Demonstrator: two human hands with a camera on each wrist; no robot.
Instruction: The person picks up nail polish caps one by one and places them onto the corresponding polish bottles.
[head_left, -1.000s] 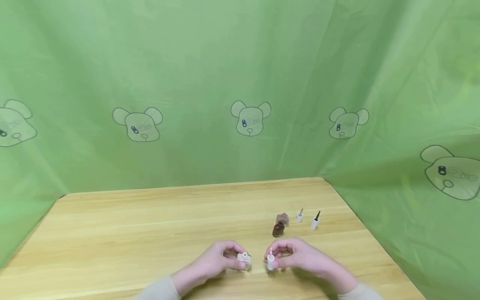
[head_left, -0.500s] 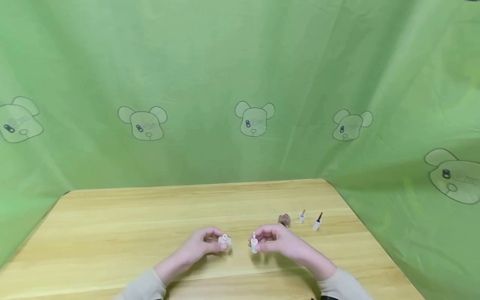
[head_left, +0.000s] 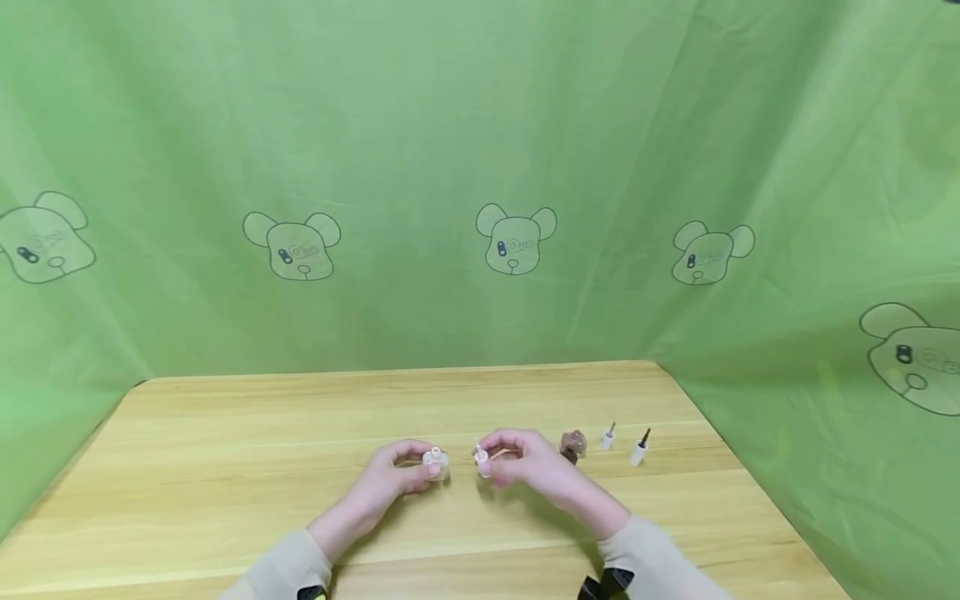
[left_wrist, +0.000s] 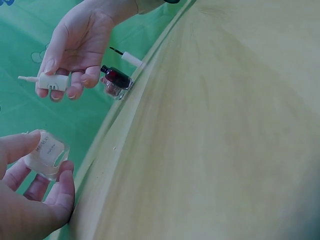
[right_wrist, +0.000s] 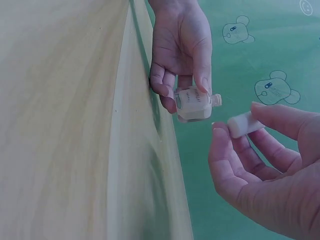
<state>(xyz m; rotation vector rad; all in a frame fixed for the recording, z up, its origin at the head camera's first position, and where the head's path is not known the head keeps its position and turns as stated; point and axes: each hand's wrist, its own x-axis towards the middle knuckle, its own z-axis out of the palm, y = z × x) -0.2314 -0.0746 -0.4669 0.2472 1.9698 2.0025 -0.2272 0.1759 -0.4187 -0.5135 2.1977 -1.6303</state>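
Observation:
My left hand (head_left: 390, 477) pinches a clear glass nail polish bottle (left_wrist: 48, 156) with pale contents and a printed label. Its narrow neck (right_wrist: 216, 100) is uncapped and points up in the head view. A short gap to the right, my right hand (head_left: 525, 460) holds a white nail polish cap (left_wrist: 54, 82) between thumb and fingers. The cap's pale brush (left_wrist: 28, 78) points upward in the head view. Both hands are over the middle of the wooden table.
Right of my right hand stand a pinkish-brown bottle (head_left: 574, 442) and a dark brown bottle (left_wrist: 118, 77), partly hidden in the head view. Two white caps, one with a light brush (head_left: 607, 439) and one with a dark brush (head_left: 639, 452), stand beyond them. Green curtains (head_left: 405, 317) enclose the table (head_left: 247, 450).
Both hands have moved left and farther from me across the table, carrying the bottle and the cap. The right arm now covers much of the dark bottle.

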